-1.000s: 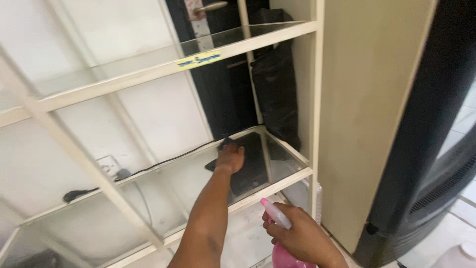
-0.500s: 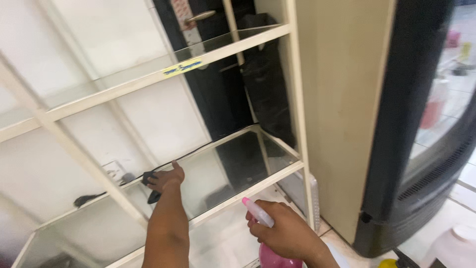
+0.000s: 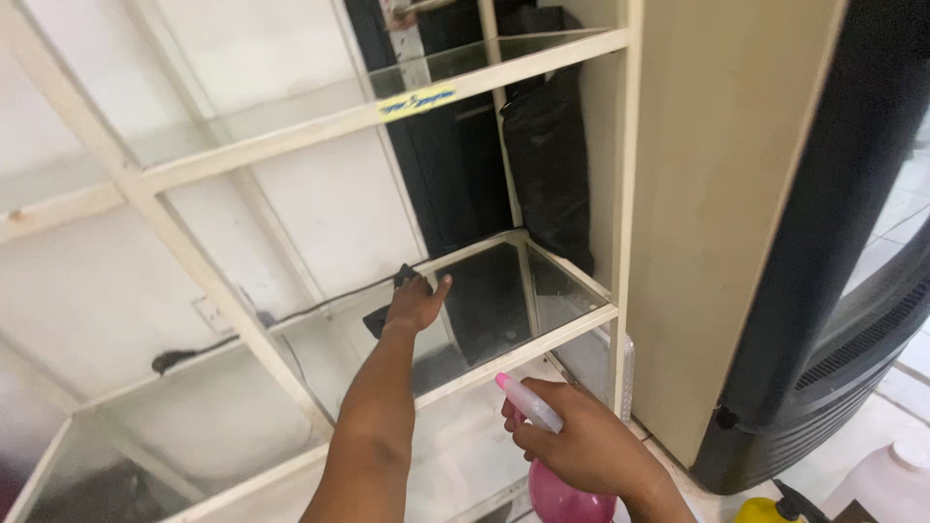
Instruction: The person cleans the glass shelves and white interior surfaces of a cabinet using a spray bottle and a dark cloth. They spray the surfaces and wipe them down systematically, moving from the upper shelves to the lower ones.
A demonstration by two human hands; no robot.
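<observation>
left hand (image 3: pixel 415 302) pressing dark cloth (image 3: pixel 387 308), swung back rightward over glass shelf (image 3: pixel 504 310) so wiping continues; right hand (image 3: pixel 579 447) gripping pink spray bottle (image 3: pixel 557 475)

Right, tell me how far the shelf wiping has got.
Done: nothing reads as finished; dust specks still show on the lower glass shelf. In hand: the left hand presses a dark cloth on that shelf, and the right hand holds a pink spray bottle. Left: the upper shelf is untouched.
</observation>
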